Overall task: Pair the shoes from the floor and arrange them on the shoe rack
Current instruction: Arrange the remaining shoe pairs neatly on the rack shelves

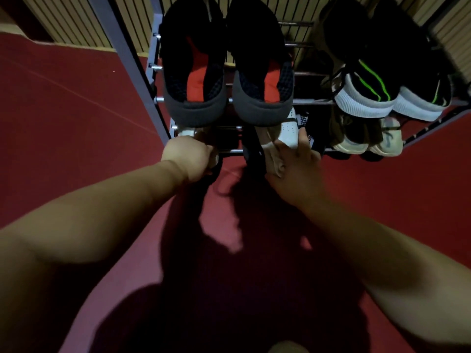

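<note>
Red floor runs beneath the shoe rack. Left hand is clenched round a dark shoe at the lower tier's front rail; blur hides the exact hold. Right hand, fingers spread, touches a white shoe at its 12 o'clock. Above, a black-and-red pair overhangs. Risk: lifting either hand may knock that pair off, or the dark shoe may snag the rail.

Grey metal-tube shoe rack stands on red floor. Top tier: black sneakers w/ red insoles at left, black knit sneakers w/ green stripes at right. Tier below: white perforated shoe, cream sneakers further right.
</note>
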